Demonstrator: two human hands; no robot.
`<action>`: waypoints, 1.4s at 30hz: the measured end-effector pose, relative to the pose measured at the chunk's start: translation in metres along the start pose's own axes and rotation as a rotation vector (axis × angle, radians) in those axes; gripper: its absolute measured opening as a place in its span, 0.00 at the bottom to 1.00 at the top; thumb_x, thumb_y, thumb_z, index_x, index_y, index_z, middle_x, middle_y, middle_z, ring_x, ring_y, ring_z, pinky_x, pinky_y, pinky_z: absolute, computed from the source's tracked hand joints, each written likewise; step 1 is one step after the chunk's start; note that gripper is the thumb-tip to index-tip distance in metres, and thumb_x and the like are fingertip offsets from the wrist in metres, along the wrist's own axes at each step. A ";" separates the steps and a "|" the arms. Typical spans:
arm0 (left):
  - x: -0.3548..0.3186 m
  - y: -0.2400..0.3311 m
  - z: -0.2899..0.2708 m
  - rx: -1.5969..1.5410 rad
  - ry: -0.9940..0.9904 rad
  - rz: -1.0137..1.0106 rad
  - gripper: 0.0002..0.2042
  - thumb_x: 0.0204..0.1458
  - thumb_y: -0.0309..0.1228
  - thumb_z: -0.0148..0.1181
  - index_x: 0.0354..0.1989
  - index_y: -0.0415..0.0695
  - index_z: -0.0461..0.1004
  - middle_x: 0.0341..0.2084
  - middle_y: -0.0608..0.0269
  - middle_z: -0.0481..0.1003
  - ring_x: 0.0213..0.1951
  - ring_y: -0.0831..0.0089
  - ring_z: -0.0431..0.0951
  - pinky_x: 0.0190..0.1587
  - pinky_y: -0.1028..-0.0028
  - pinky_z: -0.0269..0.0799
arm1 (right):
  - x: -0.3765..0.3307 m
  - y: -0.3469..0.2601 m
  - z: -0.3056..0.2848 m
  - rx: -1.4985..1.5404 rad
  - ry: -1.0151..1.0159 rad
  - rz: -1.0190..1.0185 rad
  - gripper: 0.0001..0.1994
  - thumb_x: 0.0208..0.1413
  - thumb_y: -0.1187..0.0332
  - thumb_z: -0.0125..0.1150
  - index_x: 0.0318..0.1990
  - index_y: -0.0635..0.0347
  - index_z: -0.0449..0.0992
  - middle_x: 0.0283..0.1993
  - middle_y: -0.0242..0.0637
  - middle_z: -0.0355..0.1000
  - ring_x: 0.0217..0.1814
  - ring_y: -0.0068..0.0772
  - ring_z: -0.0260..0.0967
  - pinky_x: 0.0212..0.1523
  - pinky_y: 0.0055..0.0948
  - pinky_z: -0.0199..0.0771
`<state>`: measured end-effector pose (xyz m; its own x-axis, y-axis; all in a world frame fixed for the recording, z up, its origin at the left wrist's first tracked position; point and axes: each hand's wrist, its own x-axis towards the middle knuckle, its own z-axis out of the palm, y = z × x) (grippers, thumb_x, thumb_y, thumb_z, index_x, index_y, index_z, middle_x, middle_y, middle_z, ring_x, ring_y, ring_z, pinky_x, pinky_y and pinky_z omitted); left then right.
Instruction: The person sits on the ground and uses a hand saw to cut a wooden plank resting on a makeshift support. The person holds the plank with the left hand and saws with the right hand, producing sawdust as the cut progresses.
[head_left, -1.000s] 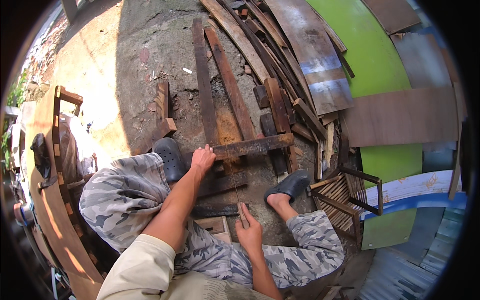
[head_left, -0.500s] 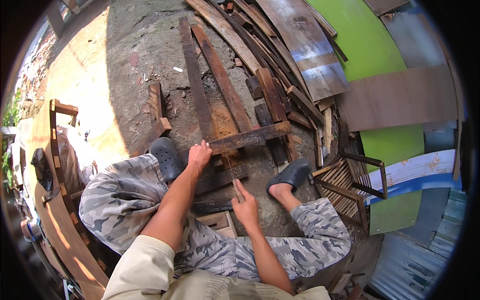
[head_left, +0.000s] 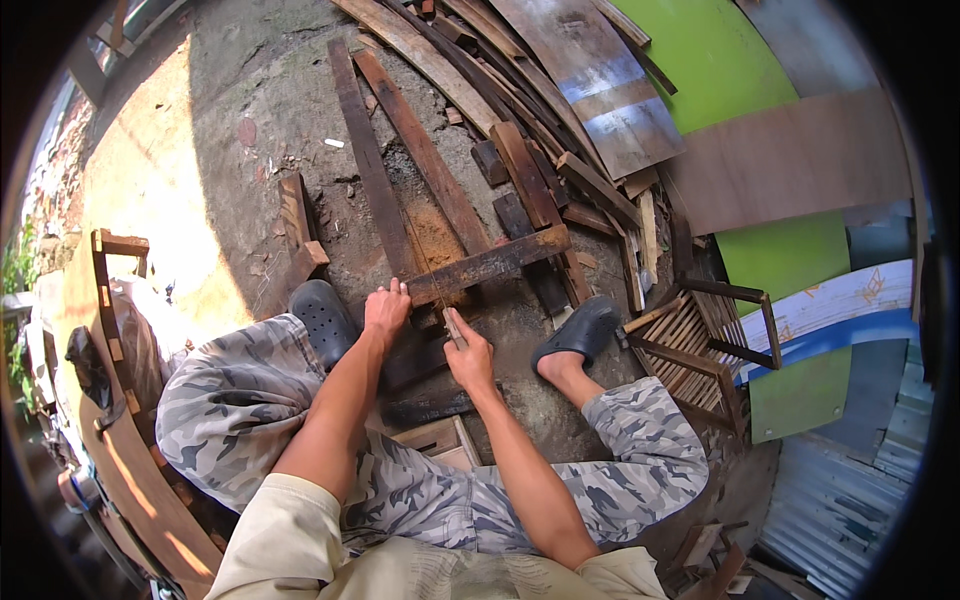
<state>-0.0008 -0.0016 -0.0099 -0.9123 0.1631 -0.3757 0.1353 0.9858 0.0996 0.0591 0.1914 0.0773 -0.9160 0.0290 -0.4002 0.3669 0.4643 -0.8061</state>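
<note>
A dark wooden beam (head_left: 505, 262) lies crosswise in front of me, resting over other pieces of wood. My left hand (head_left: 386, 310) grips its left end, fingers curled over the top edge. My right hand (head_left: 472, 358) is closed around the handle of a handsaw (head_left: 455, 330). Its thin blade crosses the beam just right of my left hand and points away from me; the cutting edge is too fine to make out. Orange-brown sawdust (head_left: 432, 228) lies beyond the beam, between two long planks (head_left: 372, 165) (head_left: 425, 150).
Dark sandals (head_left: 325, 322) are on my feet, either side of the beam. Wood scraps (head_left: 520, 175) and boards (head_left: 630, 120) pile up at the right, near a slatted wooden frame (head_left: 690, 350). A curved wooden piece of furniture (head_left: 105, 400) stands at left. A wooden box (head_left: 440, 440) sits between my legs.
My right hand has pushed the saw forward, away from me, and the blade reaches farther past the beam. My left hand stays on the beam's end. The whole view has shifted slightly.
</note>
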 end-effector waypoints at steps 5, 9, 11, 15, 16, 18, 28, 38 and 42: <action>0.000 -0.002 0.000 -0.045 -0.073 -0.041 0.17 0.67 0.32 0.43 0.51 0.35 0.77 0.59 0.45 0.73 0.46 0.48 0.82 0.44 0.57 0.82 | -0.092 -0.031 -0.041 -0.048 -0.025 0.020 0.30 0.52 0.72 0.57 0.66 0.46 0.71 0.57 0.49 0.75 0.56 0.58 0.73 0.54 0.41 0.75; -0.003 0.000 0.000 -0.026 -0.016 -0.024 0.16 0.66 0.31 0.44 0.51 0.35 0.77 0.59 0.46 0.73 0.46 0.48 0.82 0.44 0.57 0.82 | -0.127 -0.037 -0.064 -0.140 -0.028 0.053 0.31 0.52 0.72 0.57 0.67 0.42 0.71 0.47 0.54 0.78 0.47 0.59 0.77 0.49 0.41 0.76; -0.001 0.002 -0.005 -0.054 -0.085 -0.033 0.16 0.65 0.31 0.45 0.52 0.35 0.77 0.59 0.46 0.72 0.47 0.47 0.82 0.44 0.56 0.82 | -0.117 -0.032 -0.056 -0.167 -0.045 0.087 0.31 0.51 0.72 0.57 0.67 0.40 0.71 0.41 0.56 0.78 0.41 0.59 0.78 0.45 0.42 0.76; 0.001 -0.001 -0.002 -0.084 -0.071 -0.018 0.17 0.65 0.31 0.46 0.54 0.35 0.75 0.60 0.46 0.71 0.49 0.45 0.81 0.44 0.55 0.82 | -0.015 -0.001 0.000 -0.081 0.009 -0.043 0.31 0.52 0.71 0.57 0.67 0.39 0.70 0.35 0.59 0.76 0.36 0.58 0.77 0.40 0.44 0.74; 0.004 0.000 -0.003 -0.078 -0.069 -0.017 0.17 0.65 0.31 0.46 0.54 0.35 0.75 0.60 0.46 0.71 0.50 0.44 0.81 0.45 0.55 0.82 | 0.007 -0.008 0.004 -0.083 0.000 -0.026 0.31 0.52 0.71 0.57 0.67 0.40 0.70 0.38 0.59 0.76 0.38 0.58 0.77 0.42 0.43 0.74; 0.003 0.004 -0.003 -0.067 -0.080 -0.013 0.17 0.65 0.31 0.46 0.56 0.35 0.74 0.61 0.46 0.70 0.52 0.43 0.79 0.45 0.55 0.82 | 0.019 -0.017 0.008 -0.084 -0.029 0.008 0.31 0.52 0.71 0.57 0.67 0.42 0.70 0.43 0.58 0.77 0.43 0.59 0.77 0.46 0.42 0.75; -0.010 0.002 0.001 -0.078 -0.097 -0.059 0.21 0.63 0.30 0.48 0.64 0.38 0.69 0.68 0.48 0.64 0.59 0.42 0.75 0.48 0.57 0.81 | -0.126 -0.062 -0.075 -0.053 -0.117 0.177 0.30 0.52 0.78 0.55 0.67 0.56 0.70 0.62 0.53 0.73 0.66 0.42 0.71 0.62 0.31 0.69; -0.006 0.000 0.004 -0.053 -0.078 -0.021 0.21 0.64 0.30 0.47 0.64 0.37 0.68 0.68 0.47 0.63 0.58 0.41 0.75 0.49 0.55 0.81 | 0.036 -0.042 0.009 -0.077 -0.058 0.085 0.30 0.51 0.73 0.58 0.66 0.50 0.71 0.60 0.51 0.74 0.63 0.48 0.73 0.61 0.36 0.70; -0.007 0.001 0.001 -0.087 -0.095 -0.062 0.21 0.64 0.29 0.46 0.65 0.37 0.67 0.68 0.47 0.63 0.59 0.39 0.73 0.49 0.56 0.81 | -0.025 -0.024 -0.008 -0.056 -0.038 -0.019 0.31 0.51 0.73 0.57 0.66 0.47 0.71 0.55 0.55 0.75 0.56 0.59 0.73 0.54 0.42 0.75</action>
<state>0.0058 -0.0016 -0.0080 -0.8764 0.1095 -0.4690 0.0425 0.9876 0.1512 0.0722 0.1871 0.1099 -0.9153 -0.0137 -0.4025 0.3391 0.5132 -0.7884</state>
